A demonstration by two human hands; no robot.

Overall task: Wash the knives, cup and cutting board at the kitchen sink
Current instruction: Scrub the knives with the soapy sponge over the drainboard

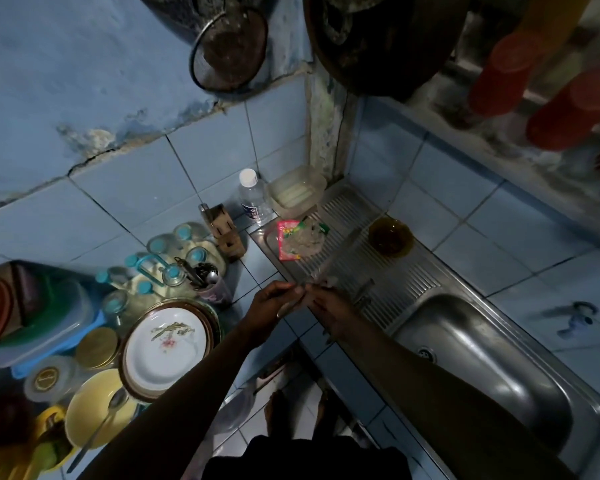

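Fingertips met over the counter's front edge: the left hand [272, 304] and right hand [321, 303] both pinched a long, thin, blurred steel knife [329, 263], its blade angling up across the ribbed stainless drainboard [395, 282]. What else the curled fingers gripped, I couldn't tell. Beyond the blade lay a pink-and-green plastic sachet [291, 242] and a brown glass bowl [390, 237]. Right of the hands sat the steel sink basin [482, 358]; to the left, a white floral plate [168, 344] and a wooden knife block [224, 233].
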